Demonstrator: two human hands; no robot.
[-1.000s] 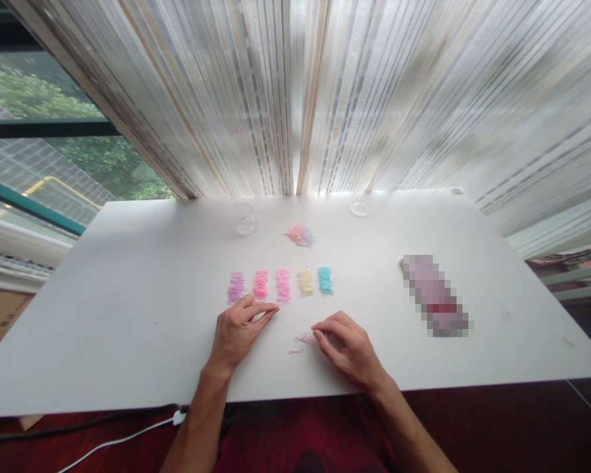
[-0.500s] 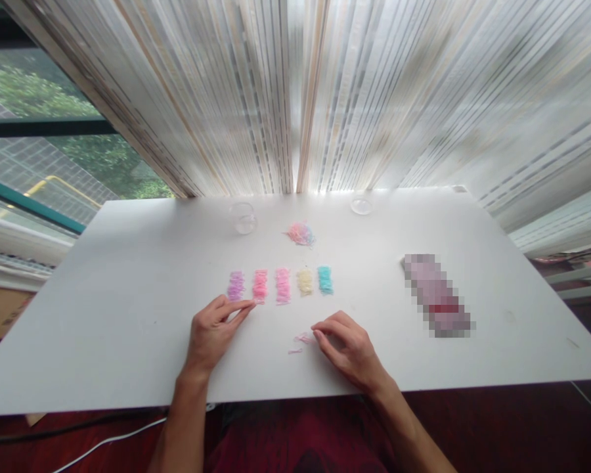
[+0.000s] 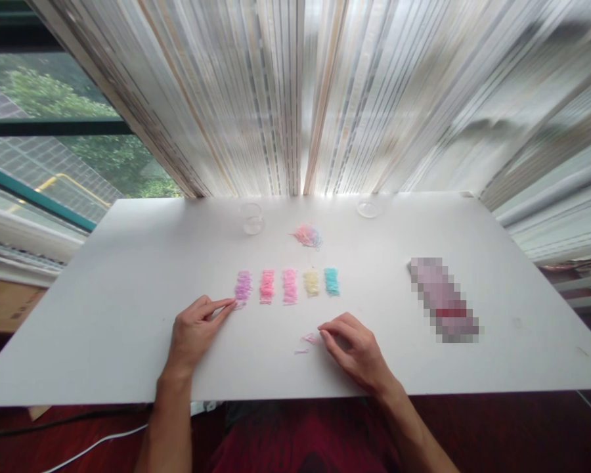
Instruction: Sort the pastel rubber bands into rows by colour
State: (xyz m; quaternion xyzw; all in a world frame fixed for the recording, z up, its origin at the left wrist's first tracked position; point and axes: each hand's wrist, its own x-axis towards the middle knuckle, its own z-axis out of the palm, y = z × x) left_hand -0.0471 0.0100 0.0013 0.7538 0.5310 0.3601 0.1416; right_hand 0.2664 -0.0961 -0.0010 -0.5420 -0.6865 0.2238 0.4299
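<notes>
Left hand [image 3: 195, 332]: fingertips pinched together at purple row's [image 3: 243, 286] near end
Row axis: near-to-far
Right hand [image 3: 353, 344]: farther, right of row; grip unclear

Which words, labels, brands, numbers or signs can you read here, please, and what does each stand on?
None can be read.
Brown cardboard box: any marks are too blurred to read.
Pinkish, oblong, pixelated item: any text is hidden.
Dark red cloth: darker patterning, too blurred to tell if lettering.

A dark red garment [image 3: 300, 443], blurrily patterned in blackish tones, was worn below the near edge of the worktop [image 3: 256, 374]. The left hand [image 3: 193, 334] and right hand [image 3: 358, 351], slim-fingered, were uncovered, as were both forearms [image 3: 172, 414].
</notes>
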